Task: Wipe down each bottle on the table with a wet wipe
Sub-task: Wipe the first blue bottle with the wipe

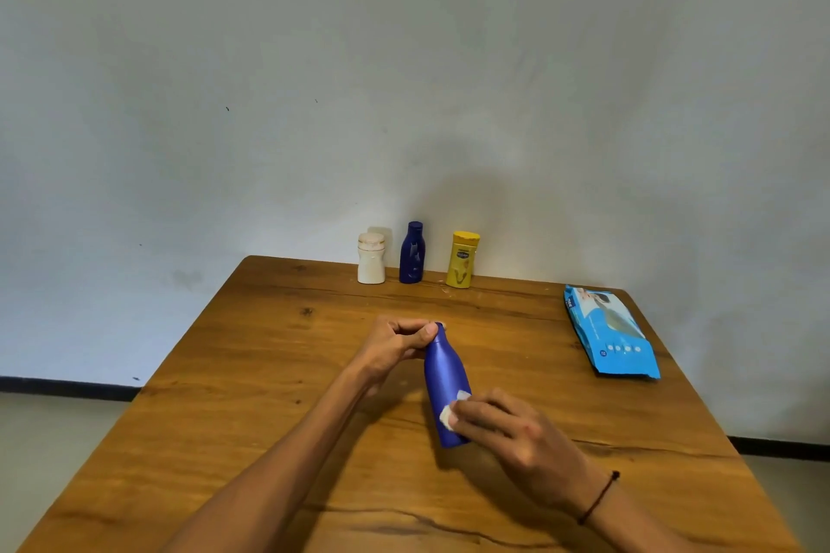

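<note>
1. While the left hand (395, 343) pinches the cap end of a matte blue plastic bottle (444, 386), the bottle is held tilted above the middle of a brown wooden counter (251, 373), its cap pointing far and its base pointing near.
2. The left hand's fingers are closed around the bottle's narrow neck.
3. The right hand (507, 429) is closed on a small crumpled white wet wipe (451, 411), pressing it against the lower right side of the blue bottle, near its base.
4. A thin dark cord bracelet (599, 498) circles the right wrist.
5. Three more bottles stand upright in a row at the far edge of the counter, close to a pale grey wall (404, 58).
6. From left to right they are a squat white bottle with a cream cap (371, 258), a dark navy bottle (412, 253), and a yellow bottle with a yellow cap (462, 259).
7. On the right side of the counter, well apart from the hands, a light blue soft pack of wet wipes (608, 335) lies flat.
</note>
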